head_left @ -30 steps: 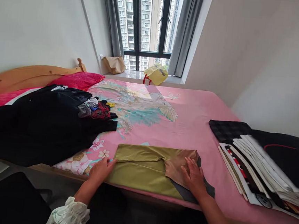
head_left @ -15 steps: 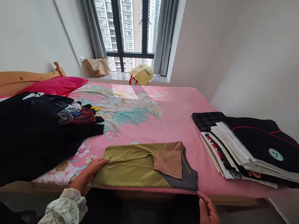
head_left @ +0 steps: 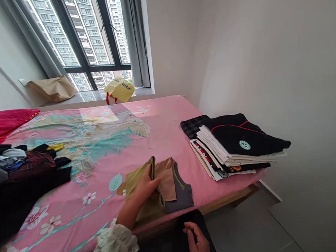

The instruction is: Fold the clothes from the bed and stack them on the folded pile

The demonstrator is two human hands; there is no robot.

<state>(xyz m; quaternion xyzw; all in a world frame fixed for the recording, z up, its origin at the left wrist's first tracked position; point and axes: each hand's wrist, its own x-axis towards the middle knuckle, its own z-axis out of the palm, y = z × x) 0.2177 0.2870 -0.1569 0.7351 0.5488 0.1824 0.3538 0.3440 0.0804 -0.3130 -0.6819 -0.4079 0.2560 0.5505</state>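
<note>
On a pink, floral-printed fabric bedsheet (head_left: 162,121), a person's left hand (head_left: 146,185) grips the doubled-over end of an olive, brown and grey cloth shirt (head_left: 168,175); the right hand (head_left: 199,246) is loosely curled near the bed's edge. Rightward sits a neat stack of black-and-white folded garments (head_left: 237,138).

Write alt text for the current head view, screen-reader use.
A person's left hand holds the doubled-over olive end of a brown, olive and gray garment on a pink-covered bed; the right hand is apart from it, fingers loosely curled. A stack of folded clothes lies to the right, a dark clothes heap to the left.
</note>
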